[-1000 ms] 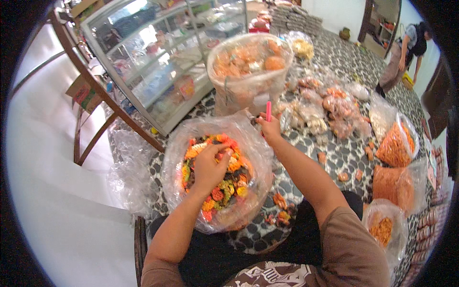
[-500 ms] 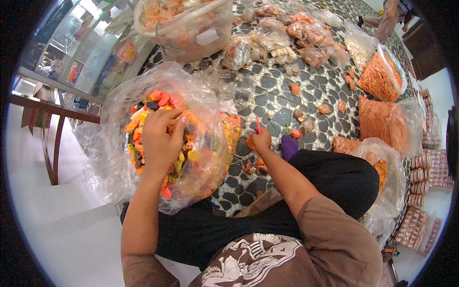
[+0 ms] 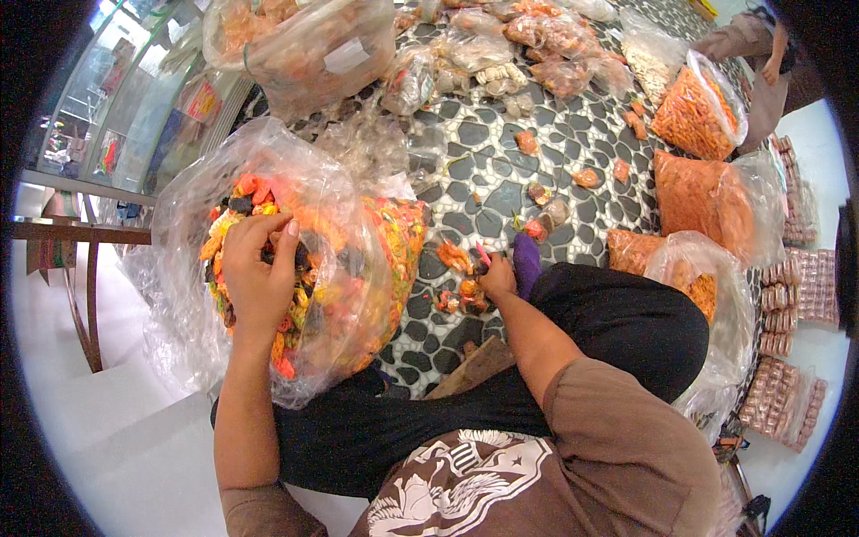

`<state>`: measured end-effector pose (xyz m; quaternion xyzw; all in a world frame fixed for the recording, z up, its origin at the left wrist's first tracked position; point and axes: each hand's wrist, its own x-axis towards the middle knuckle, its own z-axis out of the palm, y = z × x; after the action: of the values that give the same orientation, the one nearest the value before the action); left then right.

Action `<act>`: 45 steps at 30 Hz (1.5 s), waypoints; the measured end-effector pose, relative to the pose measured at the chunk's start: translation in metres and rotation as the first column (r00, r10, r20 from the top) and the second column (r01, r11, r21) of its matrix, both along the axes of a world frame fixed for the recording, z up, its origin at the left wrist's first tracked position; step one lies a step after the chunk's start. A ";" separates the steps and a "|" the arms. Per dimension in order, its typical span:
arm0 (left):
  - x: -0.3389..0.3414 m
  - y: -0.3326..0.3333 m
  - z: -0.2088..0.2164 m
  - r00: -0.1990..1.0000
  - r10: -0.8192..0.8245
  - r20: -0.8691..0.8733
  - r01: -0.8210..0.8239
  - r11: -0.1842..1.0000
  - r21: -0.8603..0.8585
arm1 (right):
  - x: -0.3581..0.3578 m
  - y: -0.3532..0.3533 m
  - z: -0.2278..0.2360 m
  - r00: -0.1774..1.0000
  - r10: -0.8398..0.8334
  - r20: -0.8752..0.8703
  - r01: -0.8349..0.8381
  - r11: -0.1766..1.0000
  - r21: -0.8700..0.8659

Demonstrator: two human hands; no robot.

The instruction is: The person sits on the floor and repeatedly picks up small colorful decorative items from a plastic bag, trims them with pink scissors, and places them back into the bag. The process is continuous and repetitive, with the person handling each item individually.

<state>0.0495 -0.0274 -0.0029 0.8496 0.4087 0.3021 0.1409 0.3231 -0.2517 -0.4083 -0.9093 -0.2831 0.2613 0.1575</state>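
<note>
A big clear plastic bag (image 3: 183, 188) stands with its mouth spread, full of red, orange, yellow and black puffed snack pieces (image 3: 259, 192). My left hand (image 3: 259, 268) is inside the opening, fingers curled down onto the pieces; what they grip is hidden. Low over the patterned floor, my right hand (image 3: 498, 279) is closed round a slim pink stick-like thing (image 3: 483, 253), whose kind I cannot make out. Beside that hand, small packs of orange and dark contents (image 3: 458, 298) lie on the floor.
A larger filled bag (image 3: 313, 58) stands at the far left. Several small snack packs (image 3: 564, 54) are heaped at the back. Big bags of orange snacks (image 3: 702, 192) line the right side, near my bent knee (image 3: 635, 313). Another person (image 3: 738, 45) is at far right.
The view has shifted, so most things sit farther left. My left hand stays in the snack bag. My right hand still holds the pink thing, now tilted, and more of the small packs shows.
</note>
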 end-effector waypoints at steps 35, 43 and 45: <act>-0.043 0.019 0.043 0.587 0.283 0.758 0.232 0.838 -0.493 | -0.129 0.222 0.452 0.659 0.752 -0.002 -0.368 0.325 0.871; -0.080 0.037 0.041 0.514 0.310 0.800 0.091 0.907 -0.410 | -0.148 0.212 0.485 0.570 0.717 0.401 -0.679 0.136 0.721; -0.082 0.037 0.039 0.547 0.309 0.778 0.043 0.918 -0.395 | -0.154 0.209 0.485 0.572 0.690 0.443 -0.681 0.100 0.725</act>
<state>-0.0322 0.0092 0.0361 0.5304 0.4073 0.5928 0.4488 0.1691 -0.0428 0.0766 -0.4656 -0.7567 0.1332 0.4392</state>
